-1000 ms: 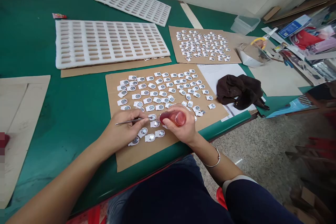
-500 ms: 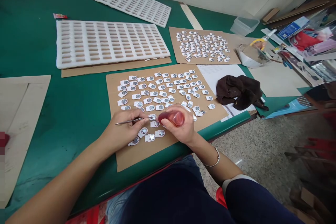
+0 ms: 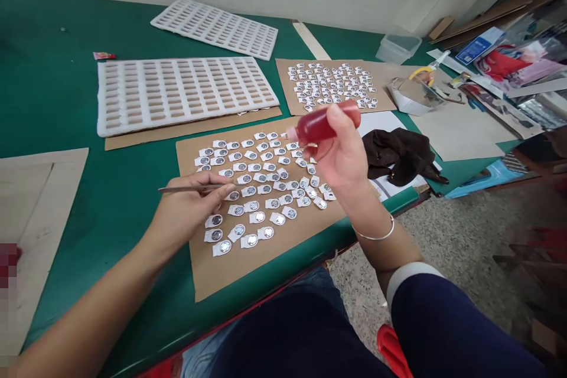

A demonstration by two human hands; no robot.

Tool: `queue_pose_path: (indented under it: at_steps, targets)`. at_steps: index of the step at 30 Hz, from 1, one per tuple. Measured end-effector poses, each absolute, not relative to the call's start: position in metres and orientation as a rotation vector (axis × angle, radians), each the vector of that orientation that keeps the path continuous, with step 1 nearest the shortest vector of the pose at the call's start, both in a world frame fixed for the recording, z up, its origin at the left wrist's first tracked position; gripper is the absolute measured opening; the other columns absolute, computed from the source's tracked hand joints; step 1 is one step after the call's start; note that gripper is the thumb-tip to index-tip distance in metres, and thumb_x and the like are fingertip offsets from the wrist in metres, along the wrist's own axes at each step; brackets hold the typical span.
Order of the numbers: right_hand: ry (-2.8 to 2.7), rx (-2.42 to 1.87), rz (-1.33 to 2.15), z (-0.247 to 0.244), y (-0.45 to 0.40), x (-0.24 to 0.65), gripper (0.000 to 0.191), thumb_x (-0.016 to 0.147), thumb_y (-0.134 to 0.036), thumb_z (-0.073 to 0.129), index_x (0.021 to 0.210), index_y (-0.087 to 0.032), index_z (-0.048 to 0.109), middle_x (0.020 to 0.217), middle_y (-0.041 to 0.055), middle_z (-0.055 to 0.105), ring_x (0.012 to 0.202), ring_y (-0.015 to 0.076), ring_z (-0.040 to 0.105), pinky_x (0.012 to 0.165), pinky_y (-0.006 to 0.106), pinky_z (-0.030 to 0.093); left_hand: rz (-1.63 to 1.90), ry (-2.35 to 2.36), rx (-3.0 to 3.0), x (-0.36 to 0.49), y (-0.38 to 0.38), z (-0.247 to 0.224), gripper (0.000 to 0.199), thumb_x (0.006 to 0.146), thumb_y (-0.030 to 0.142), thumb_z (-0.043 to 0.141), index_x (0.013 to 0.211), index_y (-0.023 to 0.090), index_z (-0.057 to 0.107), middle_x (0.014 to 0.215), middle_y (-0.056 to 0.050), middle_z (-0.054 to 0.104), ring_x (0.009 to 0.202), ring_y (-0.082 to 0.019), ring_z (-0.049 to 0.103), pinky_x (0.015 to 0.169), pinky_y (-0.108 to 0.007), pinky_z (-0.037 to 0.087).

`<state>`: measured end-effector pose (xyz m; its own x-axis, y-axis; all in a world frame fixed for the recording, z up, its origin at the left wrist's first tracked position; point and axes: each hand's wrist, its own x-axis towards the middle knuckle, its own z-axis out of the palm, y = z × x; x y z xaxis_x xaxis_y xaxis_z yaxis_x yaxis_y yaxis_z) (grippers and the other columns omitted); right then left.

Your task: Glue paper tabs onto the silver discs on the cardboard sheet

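Tweezers (image 3: pixel 181 188) lie pinched in my left hand (image 3: pixel 195 198), held low over the left side of a brown cardboard sheet (image 3: pixel 212 280). On this sheet are spread several small white tabs, each with a round silvery disc (image 3: pixel 252 240). My right hand (image 3: pixel 345 156) is wrapped round a small squeeze bottle (image 3: pixel 325 123) of red liquid. The bottle is raised above the sheet and tilted, its pale pink nozzle pointing left. Some tabs are hidden behind my hands.
White slotted foam trays (image 3: pixel 186 94) lie at the back left. A second cardboard sheet (image 3: pixel 290 100) carries more tabs. On the right are a dark brown cloth (image 3: pixel 396 156), a clear tub (image 3: pixel 398 50) and yellow-handled scissors (image 3: pixel 423 72). The green table's front edge (image 3: pixel 266 283) runs before me.
My right hand has lifted the bottle up and away from the tabs and turned it nearly sideways. My left hand has shifted slightly left with the tweezers. The camera view has tilted a little.
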<state>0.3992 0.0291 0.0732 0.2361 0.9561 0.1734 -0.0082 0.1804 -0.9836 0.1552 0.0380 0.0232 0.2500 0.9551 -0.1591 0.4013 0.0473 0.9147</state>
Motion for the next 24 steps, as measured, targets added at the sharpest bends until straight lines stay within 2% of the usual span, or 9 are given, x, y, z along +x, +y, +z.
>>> queue_pose_path:
  at_steps: [3,5,8,13,18,24]
  targets:
    - [-1.139,-1.097,0.99,0.083,0.05,0.39,0.031,0.09,-0.052,0.046,0.094,-0.023,0.052,0.085,0.0022,0.07,0.083,0.0188,0.071,0.049,0.023,0.051,0.733,1.348,1.576,0.164,0.038,0.026,0.028,0.071,0.042,0.073,0.086,0.019,0.071,0.079,-0.004,0.072,0.061,-0.015,0.063,0.05,-0.024,0.05]
    - [-1.151,-1.078,1.036,0.075,0.058,0.379,0.033,0.088,-0.055,0.05,0.097,-0.023,0.05,0.085,0.0026,0.069,0.078,0.0179,0.071,0.045,0.022,0.049,0.779,1.345,1.655,0.169,0.034,0.021,0.023,0.074,0.039,0.071,0.087,0.02,0.071,0.084,-0.004,0.073,0.074,-0.018,0.067,0.059,-0.026,0.054]
    - [-1.16,-1.094,1.069,0.053,0.063,0.367,0.039,0.083,-0.058,0.058,0.097,-0.022,0.051,0.08,0.0037,0.068,0.07,0.0195,0.071,0.039,0.024,0.045,0.816,1.347,1.904,0.168,0.025,0.006,0.017,0.081,0.037,0.064,0.086,0.022,0.07,0.086,-0.003,0.074,0.08,-0.02,0.069,0.066,-0.029,0.056]
    - [-1.145,-1.069,1.122,0.031,0.06,0.36,0.033,0.078,-0.052,0.067,0.087,-0.022,0.054,0.067,0.0003,0.065,0.063,0.0185,0.07,0.045,0.026,0.051,0.802,1.148,2.395,0.154,0.019,-0.018,0.014,0.088,0.028,0.056,0.097,0.024,0.066,0.094,-0.002,0.074,0.089,-0.02,0.069,0.078,-0.031,0.055]
    - [-1.133,-1.073,1.166,0.03,0.057,0.356,0.035,0.075,-0.049,0.07,0.088,-0.023,0.051,0.069,-0.0041,0.061,0.058,0.0136,0.068,0.053,0.025,0.056,0.8,1.119,2.417,0.149,0.021,-0.025,0.016,0.086,0.025,0.057,0.1,0.024,0.065,0.094,-0.001,0.073,0.088,-0.02,0.07,0.078,-0.032,0.055]
    - [-1.111,-1.064,1.165,0.024,0.055,0.354,0.037,0.075,-0.048,0.07,0.094,-0.023,0.05,0.081,-0.0014,0.061,0.06,0.0131,0.068,0.052,0.025,0.058,0.818,1.015,2.409,0.153,0.018,-0.021,0.017,0.087,0.019,0.055,0.102,0.024,0.062,0.094,-0.001,0.073,0.085,-0.018,0.069,0.077,-0.03,0.054]
